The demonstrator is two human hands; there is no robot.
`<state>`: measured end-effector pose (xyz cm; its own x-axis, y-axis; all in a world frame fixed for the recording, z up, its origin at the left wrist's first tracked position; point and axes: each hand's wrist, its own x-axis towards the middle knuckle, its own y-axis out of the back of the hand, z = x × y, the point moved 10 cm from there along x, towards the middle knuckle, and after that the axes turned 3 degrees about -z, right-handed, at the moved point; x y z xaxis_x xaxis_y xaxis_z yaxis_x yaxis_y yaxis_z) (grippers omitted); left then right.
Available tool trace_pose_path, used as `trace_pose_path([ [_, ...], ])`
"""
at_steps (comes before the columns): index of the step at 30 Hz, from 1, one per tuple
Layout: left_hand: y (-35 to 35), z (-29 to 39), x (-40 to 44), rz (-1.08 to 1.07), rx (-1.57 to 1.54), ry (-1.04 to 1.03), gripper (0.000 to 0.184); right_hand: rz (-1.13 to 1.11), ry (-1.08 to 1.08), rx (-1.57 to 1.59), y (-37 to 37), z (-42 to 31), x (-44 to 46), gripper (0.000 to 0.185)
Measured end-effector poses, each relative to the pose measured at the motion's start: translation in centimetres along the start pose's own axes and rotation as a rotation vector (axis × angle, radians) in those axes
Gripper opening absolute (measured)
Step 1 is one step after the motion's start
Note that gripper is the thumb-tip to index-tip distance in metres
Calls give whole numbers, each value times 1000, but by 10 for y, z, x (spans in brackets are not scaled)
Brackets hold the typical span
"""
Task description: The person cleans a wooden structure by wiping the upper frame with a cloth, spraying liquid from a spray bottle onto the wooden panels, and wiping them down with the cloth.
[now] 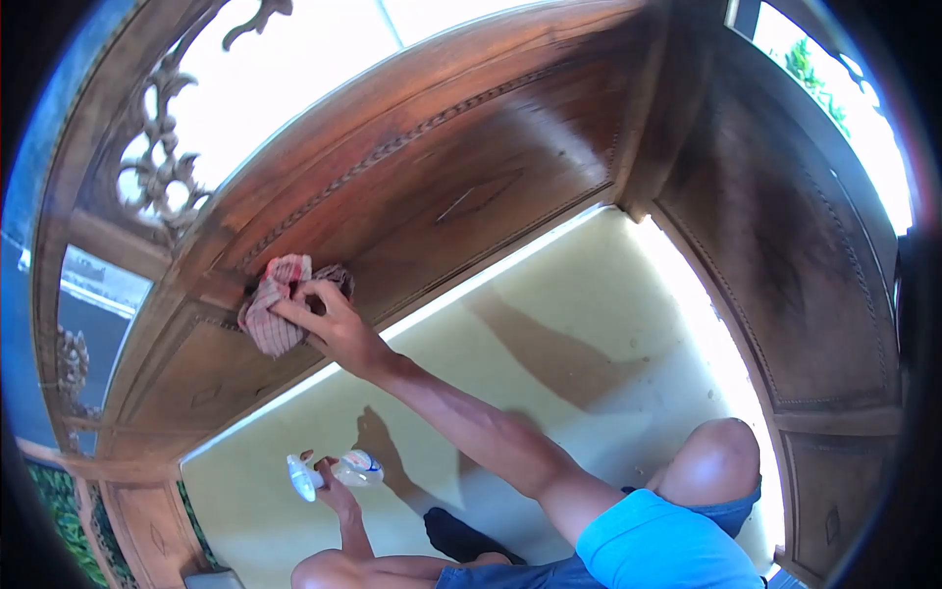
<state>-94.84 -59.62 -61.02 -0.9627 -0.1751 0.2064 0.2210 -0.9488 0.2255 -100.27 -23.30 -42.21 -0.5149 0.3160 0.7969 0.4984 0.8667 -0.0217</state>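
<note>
My right hand (329,319) reaches up and across, its fingers closed on a crumpled red-and-white checked cloth (273,319). The cloth is pressed against a carved wooden panel (422,196), close to the upright post at the panel's left end. Lower down, my left hand (336,486) grips a clear spray bottle (361,469) with a white spray head (302,478) and a label. The bottle is held above the pale floor, apart from the wood; my fingers partly hide its middle.
A second dark wooden panel (785,226) meets the first at a corner post (667,98). Openwork carving (162,157) stands at the upper left. My bent knees and a dark sock (466,538) rest over the pale floor (549,294). A grey object (211,579) lies at the bottom left.
</note>
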Motion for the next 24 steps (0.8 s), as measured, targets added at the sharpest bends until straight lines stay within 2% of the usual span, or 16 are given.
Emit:
trace_pose_path([
  [2,9,-19,4,-18,44,23,38,11,-32,174,44,-11,4,59],
  [3,12,-25,5,-18,48,51,38,91,7,-8,80,-18,7,62],
  [5,-1,-22,7,-31,56,75,38,187,-117,-156,148,-10,10,62],
  [6,-8,-19,9,-50,56,66,38,362,-198,-151,187,8,6,49],
  [7,-13,-15,9,-68,60,58,38,525,-274,484,218,43,7,38],
  [8,-18,-11,10,-82,63,49,37,533,-147,56,275,33,18,39],
  [9,-24,-7,10,-93,64,40,37,619,-255,-45,322,25,24,45],
  [10,-29,-2,11,-103,64,31,37,773,-203,-262,372,46,18,49],
  [12,-37,8,11,-122,67,12,37,963,-135,-351,447,62,27,51],
  [14,-46,15,15,-145,72,-7,37,990,-186,-335,494,85,46,52],
  [16,-55,19,20,-168,74,-21,37,1011,-236,-320,505,92,47,54],
  [18,-60,21,24,-182,72,-34,37,954,-246,-474,487,95,60,54],
  [22,-66,16,30,-203,73,-44,36,976,-185,-423,438,79,56,56],
  [24,-67,11,32,-215,73,-45,36,1009,-147,-391,418,76,53,47],
])
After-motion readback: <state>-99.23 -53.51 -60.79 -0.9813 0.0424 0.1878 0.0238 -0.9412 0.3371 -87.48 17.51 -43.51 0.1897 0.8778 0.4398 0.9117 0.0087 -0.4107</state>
